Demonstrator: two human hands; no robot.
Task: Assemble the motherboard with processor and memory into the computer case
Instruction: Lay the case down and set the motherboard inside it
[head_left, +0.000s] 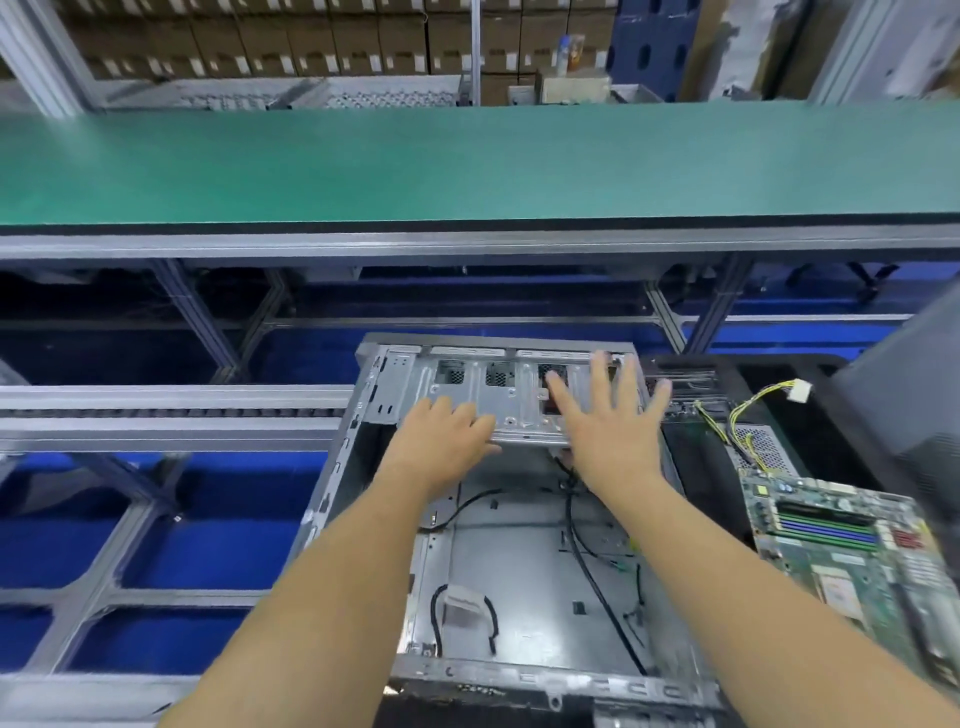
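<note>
Computer case (519, 571): open side up, near the front edge of the work surface, centre of view; bare metal floor visible inside, crossed by loose black cables (587, 561) and one cable bundle with a pale connector (460, 610) near the front left corner.

Left hand (441, 434): over the left part of the drive cage (498, 395) at the far end of the case; fingers bent over the cage's near edge, apparently gripping it, fingertips partly hidden.

Right hand (608, 415): flat on the right part of the same cage; fingers straight and spread, palm down, nothing enclosed.

Motherboard (841, 551): outside the case, just beside its right wall, lying at a tilt toward the right edge of view; green memory slots (826, 530) facing up. Blurred; processor socket not clearly readable.

Yellow-and-black power cable with white plug (797, 389): beyond the motherboard, near the far right corner of the case, rising from a perforated metal box (763, 449).

Green conveyor belt (467, 161): across the full width behind, well apart from the case.

Stacked cartons (260, 36): along the far wall.
</note>
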